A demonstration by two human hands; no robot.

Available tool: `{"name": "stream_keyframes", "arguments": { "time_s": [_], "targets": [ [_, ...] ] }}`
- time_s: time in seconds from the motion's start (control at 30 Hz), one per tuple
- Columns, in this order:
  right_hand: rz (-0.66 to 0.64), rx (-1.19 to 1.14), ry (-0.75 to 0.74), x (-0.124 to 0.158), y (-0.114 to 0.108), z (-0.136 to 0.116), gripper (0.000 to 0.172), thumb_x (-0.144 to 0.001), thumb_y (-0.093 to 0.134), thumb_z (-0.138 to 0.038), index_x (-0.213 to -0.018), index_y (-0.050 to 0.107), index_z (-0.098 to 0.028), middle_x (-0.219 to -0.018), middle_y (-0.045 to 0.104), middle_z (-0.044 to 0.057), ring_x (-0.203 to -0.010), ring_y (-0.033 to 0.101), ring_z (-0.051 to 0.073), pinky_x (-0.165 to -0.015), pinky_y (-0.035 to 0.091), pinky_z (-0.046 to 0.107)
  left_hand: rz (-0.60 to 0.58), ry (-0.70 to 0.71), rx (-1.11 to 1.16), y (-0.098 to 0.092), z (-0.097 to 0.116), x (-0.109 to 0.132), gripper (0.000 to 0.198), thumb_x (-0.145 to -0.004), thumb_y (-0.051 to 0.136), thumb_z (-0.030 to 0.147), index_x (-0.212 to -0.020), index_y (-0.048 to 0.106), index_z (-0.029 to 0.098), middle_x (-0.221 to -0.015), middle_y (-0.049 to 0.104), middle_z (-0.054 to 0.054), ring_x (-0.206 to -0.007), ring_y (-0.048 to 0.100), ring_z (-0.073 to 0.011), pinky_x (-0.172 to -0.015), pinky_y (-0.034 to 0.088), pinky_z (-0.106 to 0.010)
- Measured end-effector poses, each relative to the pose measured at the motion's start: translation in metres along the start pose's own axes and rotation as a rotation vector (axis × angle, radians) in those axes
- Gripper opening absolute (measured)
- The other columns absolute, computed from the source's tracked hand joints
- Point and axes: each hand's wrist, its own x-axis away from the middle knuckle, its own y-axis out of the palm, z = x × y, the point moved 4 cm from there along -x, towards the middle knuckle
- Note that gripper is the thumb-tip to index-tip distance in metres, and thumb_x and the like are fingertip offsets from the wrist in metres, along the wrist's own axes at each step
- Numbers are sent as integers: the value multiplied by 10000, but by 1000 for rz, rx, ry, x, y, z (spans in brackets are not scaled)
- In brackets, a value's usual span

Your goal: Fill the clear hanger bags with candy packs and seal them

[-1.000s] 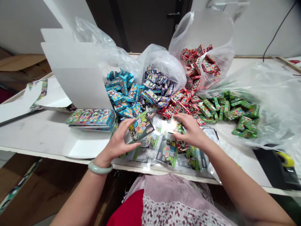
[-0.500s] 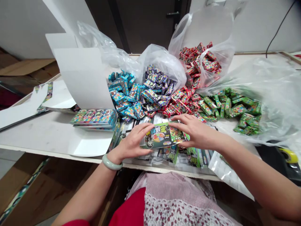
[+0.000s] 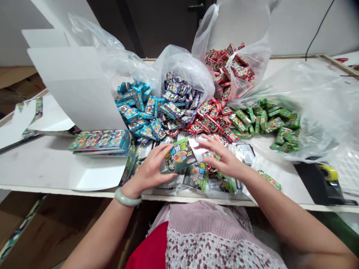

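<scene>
My left hand point(image 3: 151, 164) pinches a flat printed packet point(image 3: 179, 156), dark with a green edge and colourful lettering, between thumb and fingers. The packet is tilted, and a clear, shiny part extends from its right end. Beside that end is my right hand point(image 3: 221, 157), fingers spread and curved, with nothing plainly gripped. Whether its fingertips touch the clear part, I cannot tell. Under both hands lie more flat printed packets point(image 3: 196, 176) in clear plastic. A small red-and-green patterned piece shows partly below my right hand's fingers.
Behind my hands are heaps of small blue boxes point(image 3: 137, 108), purple boxes point(image 3: 179, 91), red boxes point(image 3: 215, 119) and green boxes point(image 3: 263, 119), with plastic bags around them. An open white carton point(image 3: 98, 173) holding stacked boxes point(image 3: 101, 140) stands left. A tape dispenser point(image 3: 327, 179) lies right.
My right hand's fingers have spread and come off the packet's right end, uncovering its clear part. The left hand still holds the packet, now more tilted. The view has shifted slightly right.
</scene>
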Motion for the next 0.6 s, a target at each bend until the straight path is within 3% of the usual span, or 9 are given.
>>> {"name": "stream_keyframes", "arguments": {
  "time_s": [0.07,0.17,0.23,0.33,0.43,0.5,0.6],
  "targets": [
    [1,-3,83,9,-6,18,537,-887,591,-424,-1378,393,-335,-1423,484,53,-1404,298,256,-1135,235,546,9,-31,-27,-3,-8,5,830,-778,725,375,-1465,274,253,-1417,405,-131,-1307,405,-327,-1097,365,-522],
    [-258,144,161,24,2,41,813,-684,794,-428,-1389,410,-299,-1482,407,98,-1405,265,342,-1110,236,587,26,-43,-44,-6,-15,11,819,-779,724,390,-1459,287,259,-1410,406,-130,-1300,409,-337,-1090,366,-537],
    [-383,228,143,31,10,47,835,-650,811,-331,-1384,421,-255,-1463,422,124,-1386,290,365,-1097,231,613,2,-34,-30,-4,-16,13,838,-774,727,398,-1465,271,265,-1412,402,-129,-1301,406,-339,-1089,366,-541],
    [-265,203,72,30,6,38,658,-714,720,-239,-1321,468,-210,-1368,495,138,-1292,430,309,-1065,335,545,-38,-31,-9,2,-12,13,864,-772,730,389,-1476,241,276,-1419,393,-125,-1306,400,-337,-1091,363,-542],
    [-71,86,-10,21,-14,14,641,-762,679,-277,-1349,425,-242,-1391,453,118,-1304,414,269,-1064,372,488,-58,-11,1,4,-5,9,870,-761,737,375,-1474,249,279,-1419,397,-125,-1305,402,-340,-1084,373,-539],
    [-89,92,-73,13,-24,-3,665,-779,673,-287,-1383,396,-270,-1425,418,98,-1325,384,260,-1079,361,476,-82,17,14,5,-1,5,879,-752,743,368,-1474,252,270,-1420,396,-131,-1303,404,-339,-1083,378,-530],
    [-223,241,-131,3,-27,-20,657,-787,671,-279,-1391,414,-256,-1402,441,115,-1259,440,275,-1034,395,476,-113,47,33,6,5,0,890,-751,744,355,-1478,239,261,-1432,382,-134,-1313,394,-330,-1093,370,-516]
  ]
}}
